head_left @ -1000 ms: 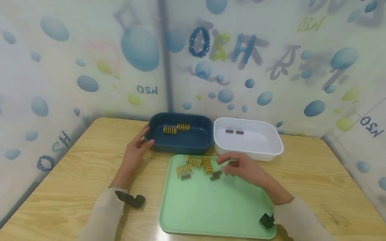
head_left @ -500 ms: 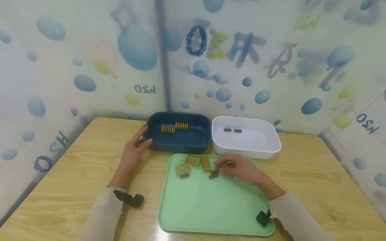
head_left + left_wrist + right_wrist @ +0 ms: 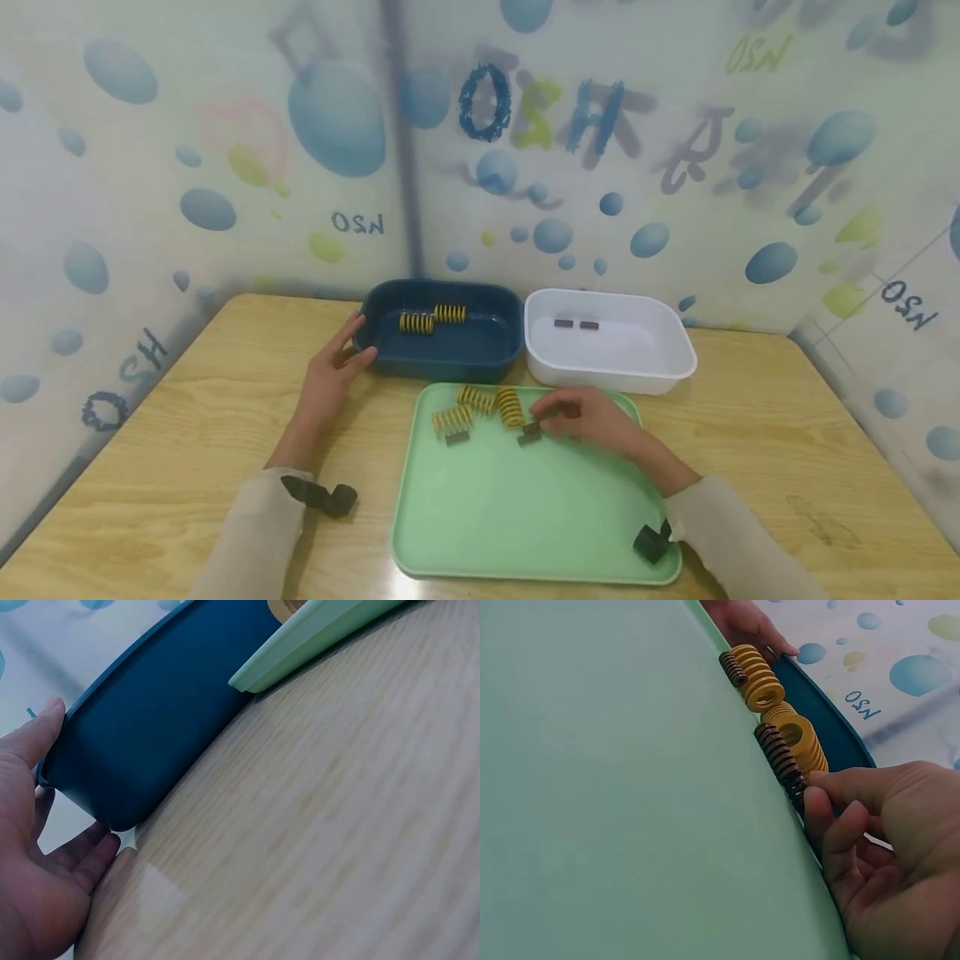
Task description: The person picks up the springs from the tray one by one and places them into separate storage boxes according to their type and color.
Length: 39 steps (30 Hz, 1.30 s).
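Observation:
My right hand (image 3: pixel 592 421) is over the back of the green tray (image 3: pixel 517 517), thumb and forefinger pinching a small dark spring (image 3: pixel 796 789), which the fingers partly hide. Another dark spring (image 3: pixel 778 752) lies end to end with it, and a third dark spring (image 3: pixel 457 437) is farther left. Beside them lie three larger yellow springs (image 3: pixel 510 408). At the left end of the navy blue bin (image 3: pixel 450 369), my left hand (image 3: pixel 330 379) rests with spread, fairly straight fingers. In the left wrist view its thumb touches the rim and lower fingers reach the base.
Two yellow springs (image 3: pixel 416 323) lie inside the blue bin. A white bin (image 3: pixel 611 379) stands right beside it, with two small dark springs (image 3: pixel 588 326) inside. Both bins stand behind the tray on a wooden table (image 3: pixel 787 467), close to a patterned wall (image 3: pixel 480 192).
My right hand has come down slightly leftward onto the dark springs, its thumb and forefinger closing on one. The left hand stays at the blue bin. The whole head view has shifted a little.

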### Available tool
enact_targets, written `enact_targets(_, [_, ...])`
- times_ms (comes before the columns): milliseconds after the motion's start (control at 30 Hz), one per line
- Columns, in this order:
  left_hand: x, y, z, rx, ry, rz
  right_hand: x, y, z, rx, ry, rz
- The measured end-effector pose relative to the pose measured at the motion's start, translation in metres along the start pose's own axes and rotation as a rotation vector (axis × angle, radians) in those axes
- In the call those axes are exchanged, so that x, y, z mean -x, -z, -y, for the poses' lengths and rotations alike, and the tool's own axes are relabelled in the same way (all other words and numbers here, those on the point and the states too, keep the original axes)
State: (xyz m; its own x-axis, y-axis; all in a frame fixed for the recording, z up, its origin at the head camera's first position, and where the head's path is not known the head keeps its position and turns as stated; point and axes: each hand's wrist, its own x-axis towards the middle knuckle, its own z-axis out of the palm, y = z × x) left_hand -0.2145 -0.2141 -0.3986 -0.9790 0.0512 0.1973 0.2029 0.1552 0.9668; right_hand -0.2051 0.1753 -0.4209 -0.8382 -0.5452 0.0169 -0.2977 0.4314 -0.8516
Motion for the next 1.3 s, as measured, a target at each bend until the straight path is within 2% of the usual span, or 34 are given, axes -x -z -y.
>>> enact_targets(133, [0.0005,-0.0008,0.0002,-0.003,0.001,-0.002,0.0008,-0.0015,-0.0016,0.012,0.004,-0.008])
enact_targets(367, [0.0004,-0.0004,0.0006,-0.010,0.004,-0.002,0.0003,-0.0043,-0.0021,0.049,0.060,-0.043])
enact_targets(700, [0.0001,-0.0001,0.0024,-0.013,0.009,0.003,0.0003,-0.0059,-0.0010,0.059,0.038,-0.058])
enact_targets(933, [-0.0004,-0.0003,0.0021,-0.003,0.003,0.005,0.0032,-0.0027,0.0034,0.081,0.025,-0.041])
enact_targets(1300, [0.0005,-0.0007,0.0002,-0.006,0.002,-0.001,0.0041,-0.0009,0.0026,0.060,0.042,-0.027])
